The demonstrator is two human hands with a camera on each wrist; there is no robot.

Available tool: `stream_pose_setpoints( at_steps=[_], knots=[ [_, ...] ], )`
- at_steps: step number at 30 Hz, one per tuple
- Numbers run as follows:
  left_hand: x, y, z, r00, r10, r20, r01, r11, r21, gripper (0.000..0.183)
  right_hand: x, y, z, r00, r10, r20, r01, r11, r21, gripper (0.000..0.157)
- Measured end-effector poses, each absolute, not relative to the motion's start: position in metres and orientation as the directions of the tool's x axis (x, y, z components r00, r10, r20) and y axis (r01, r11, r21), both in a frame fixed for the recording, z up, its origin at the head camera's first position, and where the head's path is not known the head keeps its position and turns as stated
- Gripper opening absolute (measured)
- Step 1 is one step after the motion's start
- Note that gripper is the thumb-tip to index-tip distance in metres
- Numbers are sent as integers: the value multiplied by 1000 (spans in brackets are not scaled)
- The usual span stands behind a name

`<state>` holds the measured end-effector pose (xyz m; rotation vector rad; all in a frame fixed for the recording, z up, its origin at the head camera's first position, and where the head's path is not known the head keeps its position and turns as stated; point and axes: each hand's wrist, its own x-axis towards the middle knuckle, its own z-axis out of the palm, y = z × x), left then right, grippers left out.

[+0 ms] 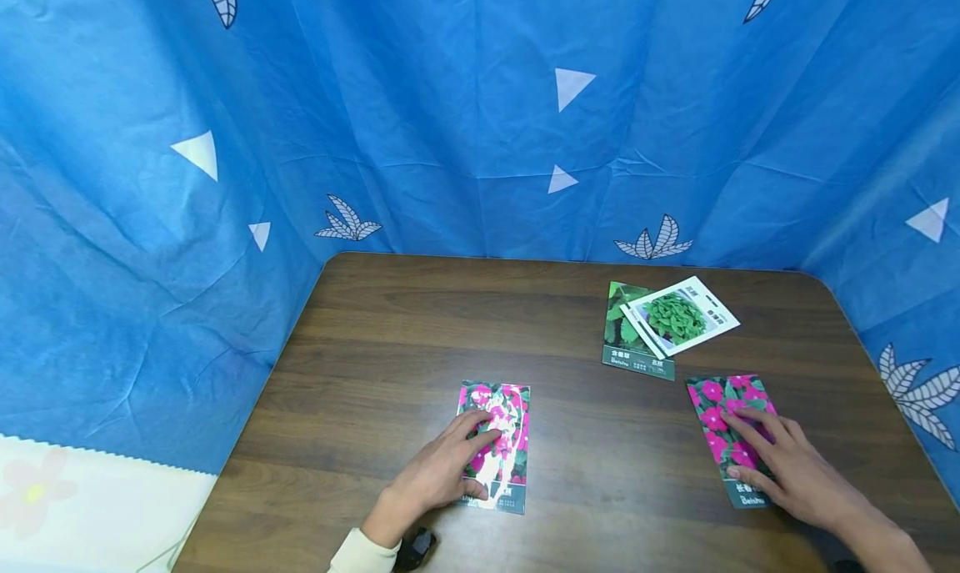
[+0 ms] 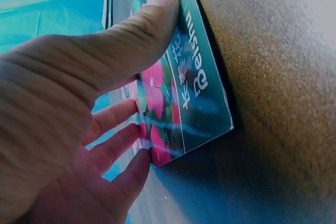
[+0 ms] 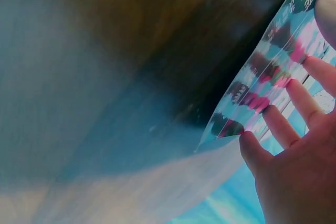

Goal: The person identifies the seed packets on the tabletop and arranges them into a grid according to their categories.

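Observation:
Two seed packets with pink flowers and a dark green lower band lie on the wooden table. My left hand rests on the left packet, with its fingertips spread on the glossy front. In the left wrist view, the thumb touches the green band and the fingers meet the packet's side. On the right packet, which lies slightly tilted, rests my right hand. Its fingers touch the packet along one side in the right wrist view, fairly straight. Neither packet is visibly lifted.
Farther back on the right, a green leafy seed packet lies partly under white-bordered packets fanned at an angle. A blue patterned curtain hangs around the back and sides of the brown table.

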<state>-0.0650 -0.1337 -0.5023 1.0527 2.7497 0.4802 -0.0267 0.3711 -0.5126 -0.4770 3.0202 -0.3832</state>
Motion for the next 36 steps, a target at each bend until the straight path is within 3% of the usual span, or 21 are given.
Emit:
stream_pose_setpoints(
  at_steps=[11,23,36],
  knots=[
    [-66,-132,-501,-752,654,-80,593,725,349,81,-18,356,-514,-953,-300,-46,-280,928,-243,77],
    [-65,-132,-501,-753,651,-95,586,730,351,81,-11,335,-518,-938,-344,32,-339,896,-286,74],
    [-65,-130,-500,-752,652,-97,589,731,345,81,-9,319,-517,-947,-320,-25,-304,919,-251,81]
  ],
)
